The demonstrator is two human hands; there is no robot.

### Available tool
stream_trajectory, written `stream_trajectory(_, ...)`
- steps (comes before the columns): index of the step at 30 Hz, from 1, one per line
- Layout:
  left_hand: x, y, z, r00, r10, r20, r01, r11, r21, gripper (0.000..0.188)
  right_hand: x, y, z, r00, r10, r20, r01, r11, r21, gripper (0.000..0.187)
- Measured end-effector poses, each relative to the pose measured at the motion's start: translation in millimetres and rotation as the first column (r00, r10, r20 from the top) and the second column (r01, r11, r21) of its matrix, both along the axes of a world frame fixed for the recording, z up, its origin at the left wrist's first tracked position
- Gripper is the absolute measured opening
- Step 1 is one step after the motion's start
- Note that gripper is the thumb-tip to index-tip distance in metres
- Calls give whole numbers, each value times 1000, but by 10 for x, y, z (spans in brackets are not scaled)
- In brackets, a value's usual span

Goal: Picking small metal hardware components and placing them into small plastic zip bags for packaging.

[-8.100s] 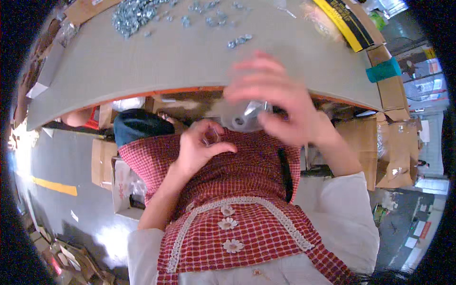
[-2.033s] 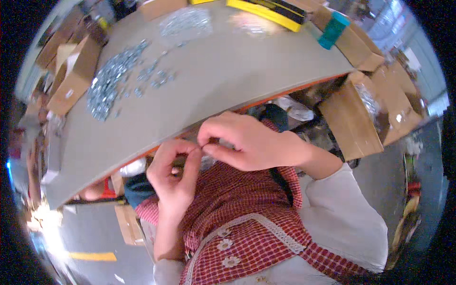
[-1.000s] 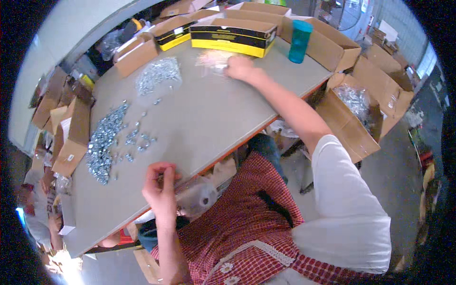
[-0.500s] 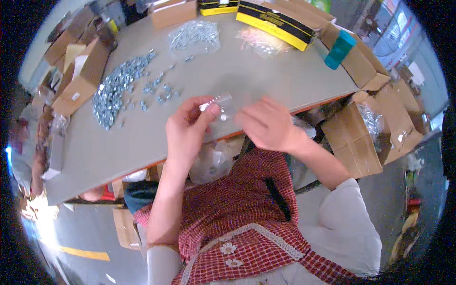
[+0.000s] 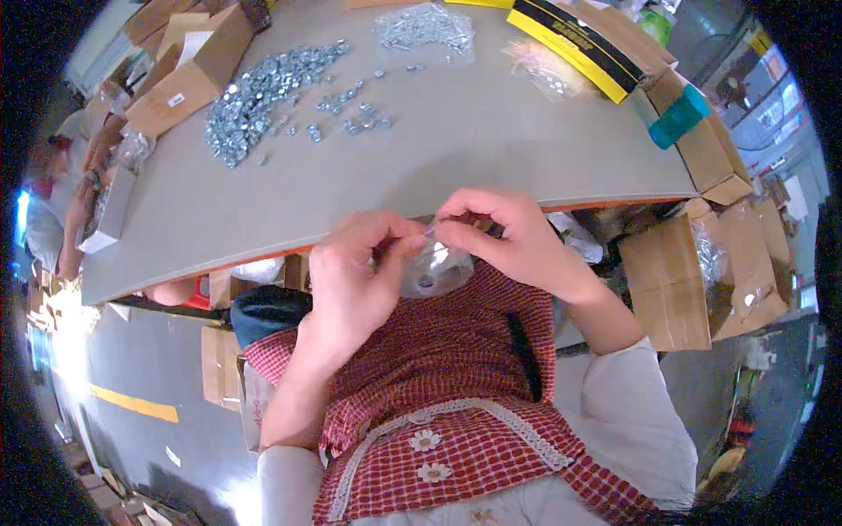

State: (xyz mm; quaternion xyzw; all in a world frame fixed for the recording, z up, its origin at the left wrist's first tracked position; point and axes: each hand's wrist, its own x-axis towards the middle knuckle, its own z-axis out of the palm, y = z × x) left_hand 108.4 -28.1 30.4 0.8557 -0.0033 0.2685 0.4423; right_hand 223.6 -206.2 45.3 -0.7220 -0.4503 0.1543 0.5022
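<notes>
My left hand (image 5: 361, 276) is closed in a pinch, thumb against fingers, just off the front edge of the table. A small clear plastic bag (image 5: 431, 231) is between its fingertips, mostly hidden by them. From the other side my right hand (image 5: 507, 237) pinches at the same small bag, its fingertips almost touching the left ones. What lies inside the bag cannot be seen now. Below and behind the fingers hangs a larger clear plastic bag (image 5: 438, 270), close to the red checked apron (image 5: 421, 368).
On the grey table (image 5: 526, 149) lie a heap of small metal nuts (image 5: 254, 101), a bag of metal parts (image 5: 425, 33) and a bag of pale pieces (image 5: 553, 70). A teal bottle (image 5: 680, 116) leans by cardboard boxes (image 5: 706, 158) at right. An open carton (image 5: 671, 280) stands lower right.
My right hand has come in from the right to meet the left at the small bag. White pieces visible in it before are now hidden. The whole view has shifted, with the table higher.
</notes>
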Motion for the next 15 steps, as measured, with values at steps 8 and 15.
stream_trajectory(8, -271, -31, 166, 992, 7, -123, -41, 961, -274, 12, -326, -86, 67, 737, 279, -616, -293, 953, 81, 17)
stream_trajectory(15, -261, -25, 107, 986, -157, 60, 168, 924, -344, 7, -381, -103, -130, 798, 216, -563, -167, 976, 138, 15)
